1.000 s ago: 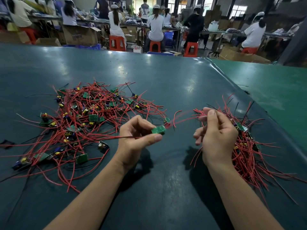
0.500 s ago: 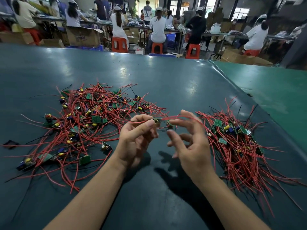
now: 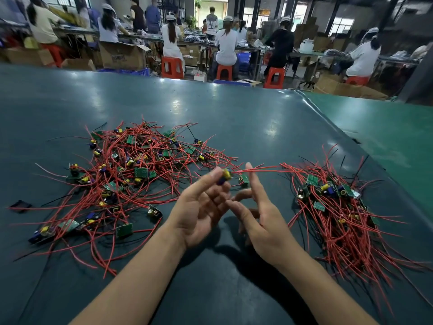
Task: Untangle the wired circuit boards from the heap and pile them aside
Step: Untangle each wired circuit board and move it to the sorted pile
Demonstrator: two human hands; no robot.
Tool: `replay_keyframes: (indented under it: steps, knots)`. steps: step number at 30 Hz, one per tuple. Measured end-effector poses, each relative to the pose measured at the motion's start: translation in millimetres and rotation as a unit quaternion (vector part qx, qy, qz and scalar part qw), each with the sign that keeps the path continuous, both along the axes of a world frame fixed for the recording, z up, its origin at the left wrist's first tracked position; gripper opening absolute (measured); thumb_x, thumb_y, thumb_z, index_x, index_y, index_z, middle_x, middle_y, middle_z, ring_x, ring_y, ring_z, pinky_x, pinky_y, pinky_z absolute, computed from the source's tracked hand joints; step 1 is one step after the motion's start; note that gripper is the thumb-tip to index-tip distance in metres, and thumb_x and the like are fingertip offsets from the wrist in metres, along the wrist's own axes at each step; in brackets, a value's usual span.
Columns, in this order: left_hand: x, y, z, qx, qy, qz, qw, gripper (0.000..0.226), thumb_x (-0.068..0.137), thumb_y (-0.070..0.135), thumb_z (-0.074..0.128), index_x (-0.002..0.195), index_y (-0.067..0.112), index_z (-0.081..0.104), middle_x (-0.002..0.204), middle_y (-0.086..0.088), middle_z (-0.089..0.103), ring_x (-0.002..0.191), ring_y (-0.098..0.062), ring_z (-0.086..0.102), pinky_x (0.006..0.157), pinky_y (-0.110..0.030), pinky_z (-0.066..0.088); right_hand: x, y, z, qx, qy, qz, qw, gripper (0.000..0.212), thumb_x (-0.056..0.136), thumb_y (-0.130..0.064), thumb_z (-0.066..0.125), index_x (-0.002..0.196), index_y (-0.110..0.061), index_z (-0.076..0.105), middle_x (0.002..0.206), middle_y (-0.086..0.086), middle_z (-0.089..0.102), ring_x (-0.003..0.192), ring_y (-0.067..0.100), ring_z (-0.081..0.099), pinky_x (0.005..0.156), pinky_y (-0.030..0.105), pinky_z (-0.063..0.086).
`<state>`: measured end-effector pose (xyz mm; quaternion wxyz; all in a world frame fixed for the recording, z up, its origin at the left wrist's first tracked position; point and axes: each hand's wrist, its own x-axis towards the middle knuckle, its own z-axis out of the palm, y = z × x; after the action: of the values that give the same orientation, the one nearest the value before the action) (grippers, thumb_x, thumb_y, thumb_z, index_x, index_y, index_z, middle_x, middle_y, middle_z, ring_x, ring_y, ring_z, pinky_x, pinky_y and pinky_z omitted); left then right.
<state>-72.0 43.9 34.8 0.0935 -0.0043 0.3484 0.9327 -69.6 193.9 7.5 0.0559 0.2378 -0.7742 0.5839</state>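
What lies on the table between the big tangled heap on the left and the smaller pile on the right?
In the head view, both hands lie between the heap and the pile: the left hand holds a small circuit board, and the right hand is open beside it.

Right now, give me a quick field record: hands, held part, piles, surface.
left hand: fingertips hold a small wired circuit board with yellow and blue parts
right hand: open, fingers straight, beside the board
board's red wires: trail right toward the sorted pile
tangled heap of red-wired green boards: left
sorted pile of wired boards: right
surface: dark teal table mat
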Motion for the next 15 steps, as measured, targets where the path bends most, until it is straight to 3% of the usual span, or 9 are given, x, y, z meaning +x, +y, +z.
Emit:
replay_keyframes:
  steps: [1,3,6,9,11,13,15]
  knots:
    - [-0.8,-1.0,1.1,0.017,-0.003,0.006,1.0,0.019,0.077,0.029,0.066,0.065,0.015,0.07,0.057,0.002,0.054,0.048,-0.007,0.048,0.047,-0.018,0.047,1.5,0.6,0.9,-0.005,0.019,-0.003,1.0,0.066,0.091,-0.053,0.057,0.143,-0.064,0.016,0.101,-0.017,0.058,0.059,0.036,0.05,0.053,0.03,0.045]
    - [-2.0,-2.3,0.8,0.007,0.001,0.018,1.0,0.025,0.078,0.029,0.063,0.056,0.018,0.067,0.049,0.004,0.047,0.043,-0.007,0.042,0.043,-0.017,0.04,0.9,0.6,3.4,-0.02,0.073,-0.017,0.997,0.057,0.092,-0.045,0.057,0.138,-0.063,0.03,0.112,-0.006,0.061,0.068,0.032,0.057,0.06,0.022,0.046]
    - [1.7,1.7,-2.3,-0.109,0.002,-0.016,0.994,0.013,0.071,0.03,0.067,0.071,0.017,0.063,0.048,0.005,0.046,0.042,-0.007,0.039,0.042,-0.017,0.033,-1.5,-0.9,5.9,0.002,0.161,-0.02,0.987,0.041,0.093,-0.017,0.06,0.131,-0.031,0.056,0.097,0.005,0.065,0.075,0.01,0.061,0.067,0.023,0.048]
    - [3.9,4.2,-4.0,-0.16,0.005,-0.037,0.986,0.02,0.072,0.029,0.067,0.081,0.014,0.057,0.049,0.005,0.042,0.041,-0.006,0.034,0.042,-0.017,0.026,-4.3,5.5,7.9,0.059,0.196,-0.032,0.978,0.035,0.09,-0.009,0.063,0.125,-0.007,0.064,0.083,-0.002,0.062,0.065,-0.002,0.056,0.066,0.016,0.046]
    - [5.0,2.8,-1.0,-0.173,0.009,-0.058,0.983,0.018,0.075,0.03,0.062,0.067,0.015,0.06,0.043,0.006,0.037,0.035,-0.005,0.029,0.041,-0.017,0.018,-5.0,10.6,9.4,0.089,0.194,-0.02,0.977,0.043,0.087,-0.002,0.068,0.129,-0.005,0.061,0.084,0.004,0.065,0.062,0.002,0.057,0.064,0.017,0.049]
    - [7.3,0.3,0.5,-0.205,-0.013,-0.092,0.974,0.04,0.079,0.036,0.057,0.045,0.014,0.057,0.037,0.007,0.033,0.029,-0.004,0.025,0.04,-0.019,0.012,-2.7,11.7,11.1,0.102,0.202,-0.001,0.974,0.054,0.084,0.006,0.067,0.134,-0.008,0.055,0.091,0.007,0.069,0.063,0.006,0.061,0.061,0.023,0.055]
    - [9.3,0.5,1.9,-0.237,-0.031,-0.11,0.965,0.051,0.08,0.044,0.057,0.039,0.013,0.058,0.035,0.008,0.031,0.027,-0.004,0.022,0.037,-0.018,0.01,-1.9,11.5,9.9,0.13,0.263,-0.022,0.956,0.055,0.08,0.002,0.065,0.133,-0.007,0.055,0.092,0.005,0.07,0.065,0.005,0.059,0.061,0.024,0.055]
